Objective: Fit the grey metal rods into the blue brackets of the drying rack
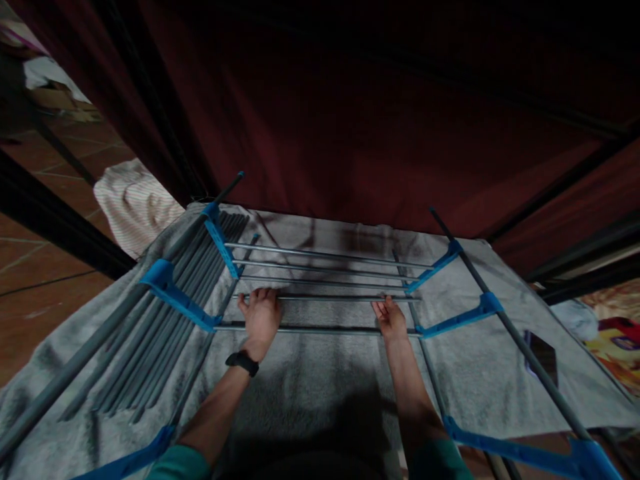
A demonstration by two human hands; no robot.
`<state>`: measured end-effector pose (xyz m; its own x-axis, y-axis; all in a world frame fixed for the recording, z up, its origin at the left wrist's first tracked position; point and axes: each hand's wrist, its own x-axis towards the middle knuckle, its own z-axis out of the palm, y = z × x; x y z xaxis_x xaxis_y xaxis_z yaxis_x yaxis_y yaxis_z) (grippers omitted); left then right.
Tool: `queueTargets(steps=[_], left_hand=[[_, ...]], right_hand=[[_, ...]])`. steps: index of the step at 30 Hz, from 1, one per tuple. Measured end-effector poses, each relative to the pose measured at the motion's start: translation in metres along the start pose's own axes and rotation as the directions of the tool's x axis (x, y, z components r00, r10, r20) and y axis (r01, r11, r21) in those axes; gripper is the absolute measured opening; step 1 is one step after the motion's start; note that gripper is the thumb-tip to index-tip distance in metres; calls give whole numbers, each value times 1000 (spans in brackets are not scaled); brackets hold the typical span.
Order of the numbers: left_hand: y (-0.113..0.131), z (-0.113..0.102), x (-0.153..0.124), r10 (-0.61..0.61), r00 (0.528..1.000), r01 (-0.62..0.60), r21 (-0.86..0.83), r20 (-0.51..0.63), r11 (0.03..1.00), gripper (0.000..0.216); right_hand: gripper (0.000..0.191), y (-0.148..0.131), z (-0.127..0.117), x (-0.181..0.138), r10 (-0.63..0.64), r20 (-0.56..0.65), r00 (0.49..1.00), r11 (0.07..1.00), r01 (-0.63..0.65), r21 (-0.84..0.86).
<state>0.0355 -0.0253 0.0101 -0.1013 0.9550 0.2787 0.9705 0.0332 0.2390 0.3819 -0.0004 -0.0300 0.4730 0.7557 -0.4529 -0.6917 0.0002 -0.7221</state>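
A rack of grey metal tubes (480, 293) joined by blue plastic brackets (183, 300) lies on a grey cloth. My left hand (261, 319) is closed over a thin grey rod (325, 299) near its left end, palm down. Near the other end of that rod, the fingers of my right hand (391, 319) pinch it. The rod runs crosswise between the rack's sides. Beyond it, several thin rods (325, 270) span the far brackets. A crossbar (325, 330) joins the nearer brackets just below my hands.
Several loose grey tubes (155, 353) lie side by side at the left, partly beneath the rack. A dark phone (541, 357) rests on the grey cloth (310, 380) at the right. Dark red curtains (380, 133) hang behind. A striped cloth (135, 207) is at the left edge.
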Motion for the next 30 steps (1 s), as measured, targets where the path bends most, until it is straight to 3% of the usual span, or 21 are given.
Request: queueTargets(steps=[4, 10, 15, 21, 26, 30], left_hand=[[-8, -2, 2, -126, 991, 126, -3, -33, 992, 33], [-23, -4, 7, -172, 984, 172, -18, -54, 985, 31], [-31, -2, 10, -151, 986, 146, -78, -71, 986, 28], [-48, 6, 16, -159, 980, 120, -282, -119, 952, 22], [-52, 6, 17, -311, 921, 182, -443, -237, 878, 24], [-53, 4, 22, -476, 859, 259, -641, -190, 722, 26]], right_hand=[[18, 0, -2, -3, -62, 88, 994, 996, 57, 62], [13, 0, 1, -10, -67, 211, 975, 998, 61, 35], [14, -3, 5, -12, -27, 171, 985, 999, 21, 37], [20, -3, 8, -16, -67, 140, 988, 996, 58, 64], [24, -3, 8, -18, -101, 148, 984, 994, 92, 66], [22, -4, 8, -20, -91, 156, 984, 994, 81, 67]])
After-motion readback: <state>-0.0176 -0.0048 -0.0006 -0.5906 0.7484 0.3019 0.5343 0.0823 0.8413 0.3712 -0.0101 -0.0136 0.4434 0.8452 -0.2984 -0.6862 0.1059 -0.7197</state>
